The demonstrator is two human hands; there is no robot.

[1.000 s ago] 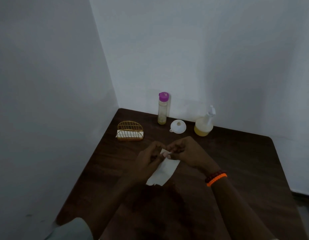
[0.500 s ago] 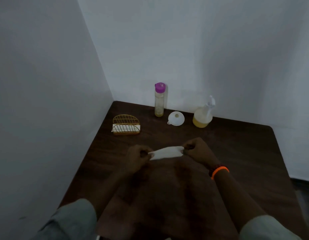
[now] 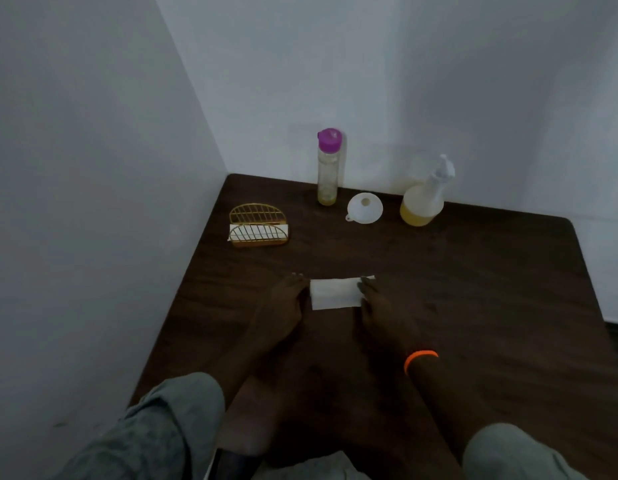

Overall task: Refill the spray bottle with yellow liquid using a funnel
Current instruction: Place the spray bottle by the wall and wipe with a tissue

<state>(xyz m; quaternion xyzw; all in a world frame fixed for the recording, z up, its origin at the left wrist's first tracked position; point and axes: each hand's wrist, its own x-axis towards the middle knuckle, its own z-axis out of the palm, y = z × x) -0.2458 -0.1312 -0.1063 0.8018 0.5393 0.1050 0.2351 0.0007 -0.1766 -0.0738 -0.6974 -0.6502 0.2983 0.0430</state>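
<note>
While both hands' flat fingers (image 3: pixel 295 285) flank napkin (image 3: pixel 335 294), funnel (image 3: pixel 364 207), spray bottle (image 3: pixel 423 199) far beyond

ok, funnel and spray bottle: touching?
Apart. The head view shows a strip of bare dark table between the white funnel and the spray bottle to its right.
</note>
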